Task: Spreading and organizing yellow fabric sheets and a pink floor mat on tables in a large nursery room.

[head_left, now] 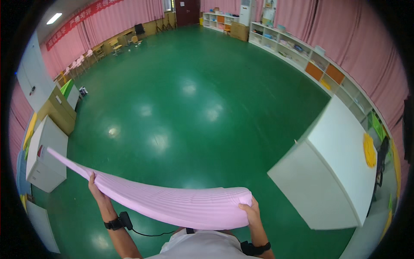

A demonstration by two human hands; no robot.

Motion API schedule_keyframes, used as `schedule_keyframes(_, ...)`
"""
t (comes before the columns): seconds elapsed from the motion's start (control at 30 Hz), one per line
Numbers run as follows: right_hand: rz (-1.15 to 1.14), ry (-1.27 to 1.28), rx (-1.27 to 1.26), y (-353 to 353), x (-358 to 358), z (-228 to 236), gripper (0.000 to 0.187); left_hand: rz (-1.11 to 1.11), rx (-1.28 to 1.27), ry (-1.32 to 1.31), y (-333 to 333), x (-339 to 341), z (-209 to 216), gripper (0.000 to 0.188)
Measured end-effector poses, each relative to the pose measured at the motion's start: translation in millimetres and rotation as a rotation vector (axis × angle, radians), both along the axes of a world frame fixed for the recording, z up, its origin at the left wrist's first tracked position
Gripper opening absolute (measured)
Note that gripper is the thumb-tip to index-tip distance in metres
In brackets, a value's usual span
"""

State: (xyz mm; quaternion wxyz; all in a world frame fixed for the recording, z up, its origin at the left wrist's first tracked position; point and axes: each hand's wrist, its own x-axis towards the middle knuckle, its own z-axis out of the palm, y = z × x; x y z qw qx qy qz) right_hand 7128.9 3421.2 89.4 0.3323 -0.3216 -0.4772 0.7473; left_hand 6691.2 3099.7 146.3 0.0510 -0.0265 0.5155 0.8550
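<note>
A long, pale pink ribbed mat [172, 200] is held up across the front of my body. Its broad end is at the right, bulging and rounded, while it narrows toward a thin tip at the far left. My left hand [95, 185] grips the lower edge of the narrower part, fingers wrapped round it. At the broad right end, my right hand [251, 210] is closed on the edge with its thumb on the near face. Part of each hand's fingers is hidden behind the mat.
A white cabinet [319, 172] stands close on the right, with a yellow coiled bundle [369, 150] on top. Another white cabinet [48, 153] is at the left. Low shelves [297, 52] line the right wall; chairs [115, 46] stand along the far left wall. Green floor [185, 116] lies ahead.
</note>
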Motion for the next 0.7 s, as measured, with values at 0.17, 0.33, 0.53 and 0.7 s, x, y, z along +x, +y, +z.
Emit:
schedule_keyframes(0.17,0.116,0.046,0.001,108,-115,5,0.051,0.150,0.096,0.063,59,-70,-8,0.027)
schedule_keyframes(0.33,0.175,0.091,0.028,223,-255,24,0.051,0.331,0.102,0.028,148,-158,-3,0.024)
schedule_keyframes(0.53,0.251,0.075,0.134,379,-396,75,0.050,0.282,-0.101,0.201,267,-273,21,0.021)
schedule_keyframes(0.7,0.275,0.144,0.157,510,-492,62,0.050,0.290,0.051,0.136,381,-378,17,0.025)
